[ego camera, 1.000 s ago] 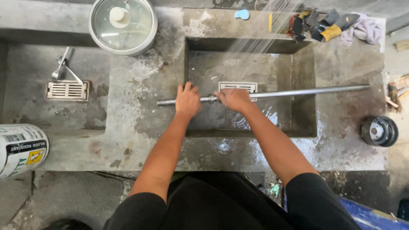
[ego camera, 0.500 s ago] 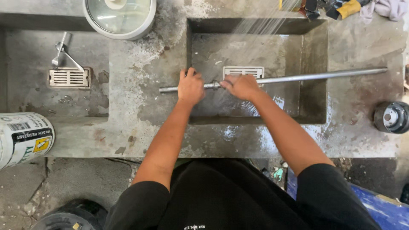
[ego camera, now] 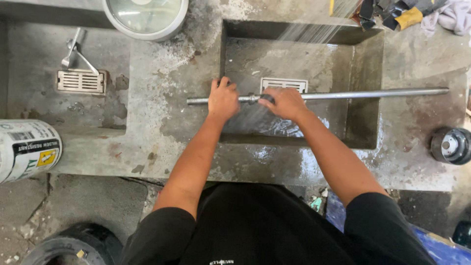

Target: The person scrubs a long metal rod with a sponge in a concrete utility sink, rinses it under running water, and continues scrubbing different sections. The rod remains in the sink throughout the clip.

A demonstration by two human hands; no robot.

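Observation:
A long grey metal rod (ego camera: pixel 373 93) lies across a concrete wash basin (ego camera: pixel 365 118), its ends resting on the basin's rims. My left hand (ego camera: pixel 223 99) grips the rod near its left end. My right hand (ego camera: pixel 285 103) is closed over the rod a little to the right, with a small dark piece under the fingers. Water sprays down from the upper right onto the rod and both hands. The basin floor beneath is wet, with a white drain grate (ego camera: pixel 283 84) just behind the rod.
A second shallow basin at the left holds a drain grate (ego camera: pixel 81 81) and a metal tool (ego camera: pixel 74 49). A round white lidded tub (ego camera: pixel 145 17) sits at the top, a white can (ego camera: pixel 27 149) at the left edge, a dark round part (ego camera: pixel 451 145) at the right, gloves and rags (ego camera: pixel 407 12) top right.
The view has shifted slightly, so the basin sits higher in frame. Both hands stay on the rod, and the right hand has slid a little along it under the spray.

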